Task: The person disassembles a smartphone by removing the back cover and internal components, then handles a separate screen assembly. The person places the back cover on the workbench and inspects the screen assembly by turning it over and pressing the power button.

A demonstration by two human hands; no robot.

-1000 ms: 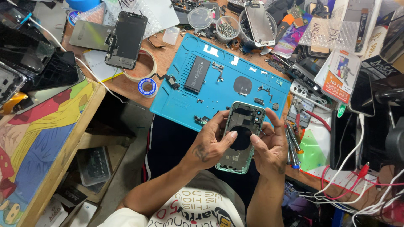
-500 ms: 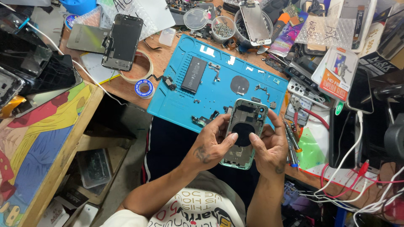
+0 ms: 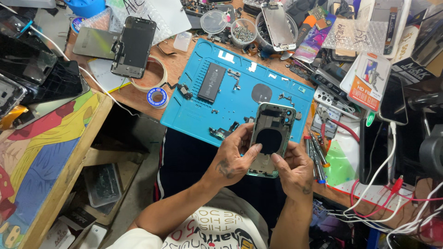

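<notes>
Both hands, left hand and right hand, are grasping an opened phone housing over the near edge of the blue mat, clutter crowding the desk beyond.
</notes>
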